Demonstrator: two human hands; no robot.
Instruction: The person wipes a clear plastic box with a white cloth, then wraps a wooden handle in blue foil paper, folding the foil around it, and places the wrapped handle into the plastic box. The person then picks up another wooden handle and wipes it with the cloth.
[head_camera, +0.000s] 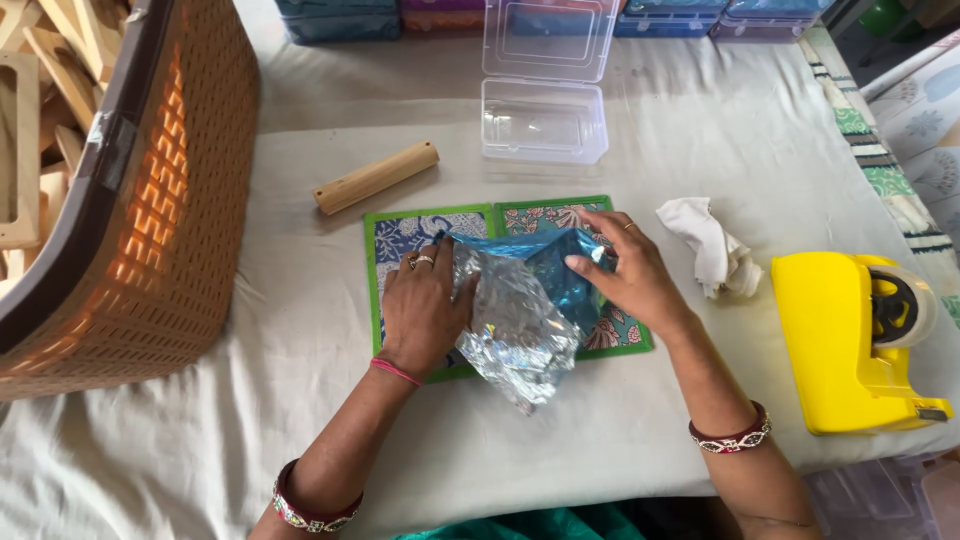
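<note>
The counter (640, 420) is covered with a pale cloth, and your work lies at its centre. A green-bordered patterned board (405, 235), opened flat as two joined panels, sits directly in front of you. On top of it lies a crinkled foil pouch (520, 320), silver on the near part and blue toward the far edge.

Your left hand (420, 310) lies flat on the left panel, fingers extended and pressing down at the pouch's left edge; it grips nothing. Your right hand (625, 275) rests on the blue upper right part of the pouch, fingers spread and bearing on the foil. Whether any fingertip pinches the foil cannot be determined from this view.

Judged from the present layout, the work is at an early to middle stage. The board is laid out and the pouch is placed on it, but the pouch is wrinkled and overhangs the near edge of the board. The clear plastic box (545, 120) beyond the board stands open and empty. The yellow tape dispenser (850, 340) at your right is untouched, well apart from both hands.

Other items nearby: a wooden block (375, 177) beyond the board to the left, a crumpled white cloth (710, 245) near your right hand, and a woven brown basket (170, 230) at the far left.
</note>
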